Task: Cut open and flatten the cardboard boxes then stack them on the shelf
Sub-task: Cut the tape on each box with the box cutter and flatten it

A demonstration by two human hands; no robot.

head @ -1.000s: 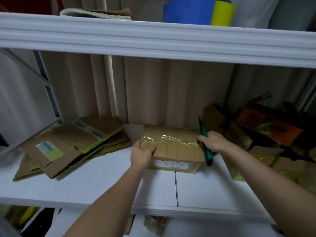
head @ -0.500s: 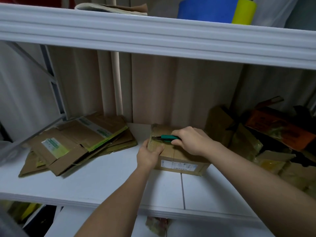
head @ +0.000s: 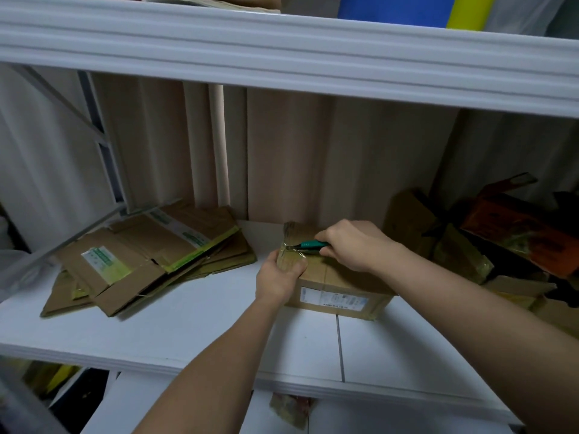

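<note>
A white shelf (head: 188, 333) ran across the scene, with a second shelf board (head: 282, 54) overhead. On its left lay a stack of flattened cardboard boxes (head: 141, 261); at the far right sat a heap of crumpled boxes (head: 501, 242). Near the middle stood a taped cardboard box (head: 338, 289), a white label on its near side. The left hand (head: 279, 278) gripped the box's near left corner. The right hand (head: 354, 245) was curled round a green-handled cutter (head: 308, 244), its tip at the clear tape on the box's top left edge.
</note>
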